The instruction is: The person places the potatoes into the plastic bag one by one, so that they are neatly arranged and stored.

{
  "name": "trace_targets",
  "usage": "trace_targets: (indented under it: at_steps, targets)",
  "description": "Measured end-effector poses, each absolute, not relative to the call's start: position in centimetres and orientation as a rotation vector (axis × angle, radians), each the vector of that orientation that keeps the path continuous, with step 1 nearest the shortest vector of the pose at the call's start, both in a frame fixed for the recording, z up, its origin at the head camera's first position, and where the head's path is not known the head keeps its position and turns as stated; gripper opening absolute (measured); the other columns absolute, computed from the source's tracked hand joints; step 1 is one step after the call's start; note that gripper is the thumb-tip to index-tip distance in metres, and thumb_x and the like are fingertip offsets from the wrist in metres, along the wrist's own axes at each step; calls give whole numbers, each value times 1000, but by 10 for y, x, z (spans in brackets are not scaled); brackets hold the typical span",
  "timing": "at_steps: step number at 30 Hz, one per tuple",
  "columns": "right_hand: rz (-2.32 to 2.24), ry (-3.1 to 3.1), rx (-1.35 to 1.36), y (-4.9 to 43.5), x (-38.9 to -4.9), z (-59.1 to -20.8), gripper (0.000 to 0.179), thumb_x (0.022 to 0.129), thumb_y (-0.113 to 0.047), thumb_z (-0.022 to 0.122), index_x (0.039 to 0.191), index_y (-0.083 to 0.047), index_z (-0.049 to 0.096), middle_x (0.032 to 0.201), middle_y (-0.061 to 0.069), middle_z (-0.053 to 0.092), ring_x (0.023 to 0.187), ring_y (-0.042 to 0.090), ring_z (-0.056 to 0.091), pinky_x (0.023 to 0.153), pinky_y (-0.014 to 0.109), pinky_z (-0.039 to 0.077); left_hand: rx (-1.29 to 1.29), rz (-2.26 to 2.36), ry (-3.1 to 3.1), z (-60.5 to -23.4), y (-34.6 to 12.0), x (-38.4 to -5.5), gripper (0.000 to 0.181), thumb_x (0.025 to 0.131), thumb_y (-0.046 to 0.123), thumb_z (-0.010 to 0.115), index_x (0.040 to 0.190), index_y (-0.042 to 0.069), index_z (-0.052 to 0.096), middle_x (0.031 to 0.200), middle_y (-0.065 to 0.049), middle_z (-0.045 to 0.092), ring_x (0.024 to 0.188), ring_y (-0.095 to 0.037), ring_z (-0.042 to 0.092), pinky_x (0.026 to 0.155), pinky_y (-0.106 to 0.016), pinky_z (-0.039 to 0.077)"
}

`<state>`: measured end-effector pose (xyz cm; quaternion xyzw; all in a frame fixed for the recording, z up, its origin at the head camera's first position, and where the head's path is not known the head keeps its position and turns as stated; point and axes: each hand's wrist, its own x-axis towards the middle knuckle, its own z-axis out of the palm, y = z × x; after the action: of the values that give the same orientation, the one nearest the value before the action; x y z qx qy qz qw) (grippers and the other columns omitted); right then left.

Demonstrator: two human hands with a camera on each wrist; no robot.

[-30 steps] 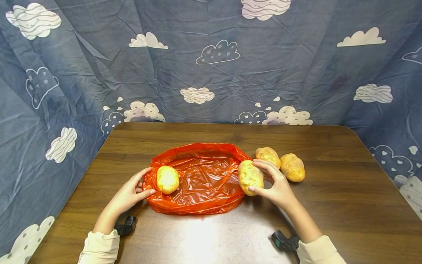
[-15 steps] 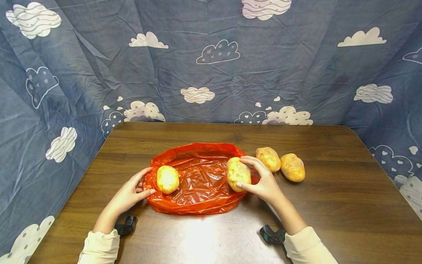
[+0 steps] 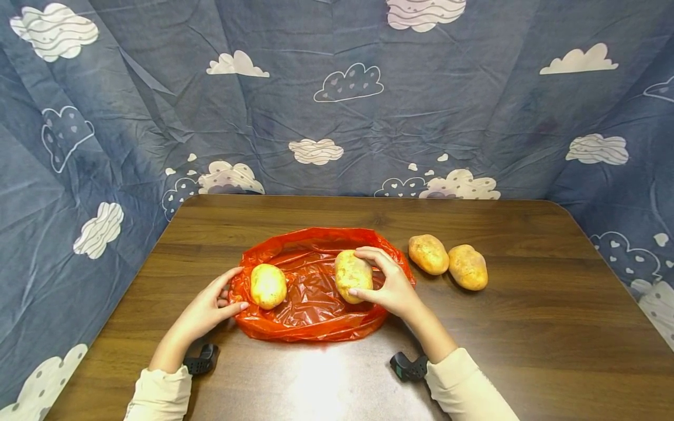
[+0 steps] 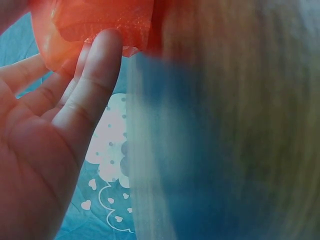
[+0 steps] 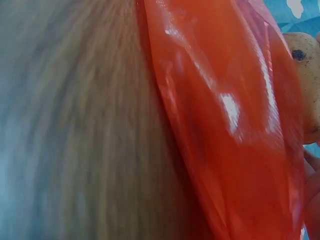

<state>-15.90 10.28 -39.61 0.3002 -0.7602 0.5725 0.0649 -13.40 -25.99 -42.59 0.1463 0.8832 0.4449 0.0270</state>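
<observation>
My right hand (image 3: pixel 388 284) grips a potato (image 3: pixel 353 276) between thumb and fingers, over the right half of an open red plastic bag (image 3: pixel 316 327). A dark spot marks that potato (image 5: pixel 306 85), partly in view at the right edge of the right wrist view. Another potato (image 3: pixel 268 286) lies at the left end of the bag. Around that end, my left hand (image 3: pixel 210 301) holds the plastic with thumb and fingers. In the left wrist view, the red plastic (image 4: pixel 100 17) lies against the left fingers (image 4: pixel 90 90).
Two more potatoes, a nearer-left one (image 3: pixel 429 255) and a right one (image 3: pixel 468 268), lie close together right of the bag on the brown wooden table (image 3: pixel 526 327). Black wrist devices, left (image 3: pixel 202 359) and right (image 3: pixel 408 367), sit below the wrists. A blue cloud-patterned cloth (image 3: pixel 347 128) hangs behind.
My right hand has carried its potato leftward from the bag's right edge to over the inside of the bag. The left hand and the other potatoes have stayed in place.
</observation>
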Motion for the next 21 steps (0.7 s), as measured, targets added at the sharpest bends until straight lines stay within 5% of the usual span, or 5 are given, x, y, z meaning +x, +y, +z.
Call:
trace_targets:
  at_steps: [21]
  targets:
    - [1642,-2393,978,55,-186,-425,60,66,-12,81,118,-3,52,122,11,47,110,21,46,88,33,42,463,1354,2744,-391,-241,-119,63,77,-1,68,131,-7,35,107,-26,46,80,-26,54,67,-29,50]
